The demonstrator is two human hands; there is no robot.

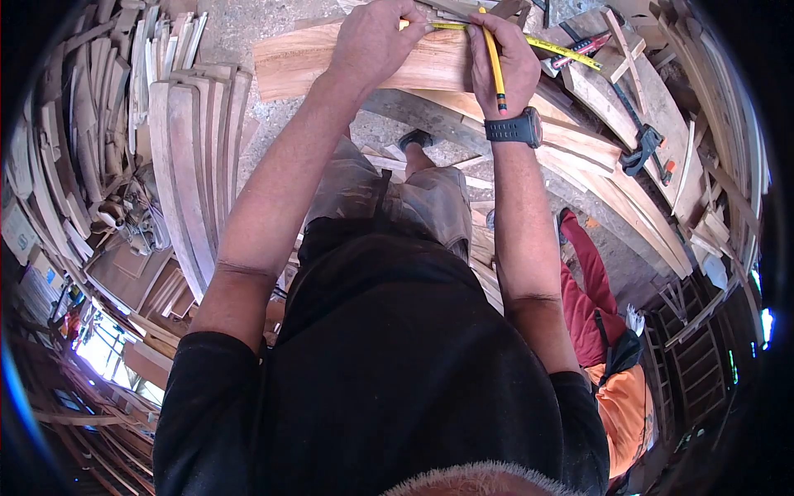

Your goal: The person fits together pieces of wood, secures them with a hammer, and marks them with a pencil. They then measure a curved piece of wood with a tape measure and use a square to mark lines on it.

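A pale wooden board (289, 64) lies crosswise in front of me at the top of the view. My left hand (370, 43) is closed over it, pinching the yellow tape measure (451, 26); whether a case sits in those fingers is hidden. The tape runs right across the board, passes under my right hand (511, 64) and sticks out beyond it. My right hand is closed on a yellow pencil (495, 62), its eraser end toward me. The fingers of that hand also touch the tape near the board.
A bar clamp (643, 150) and a red utility knife (579, 51) lie on planks at the right. Curved wooden pieces (194, 157) are stacked at the left. A person in an orange top (624, 413) is at the lower right. Long strips (645, 219) lie below the clamp.
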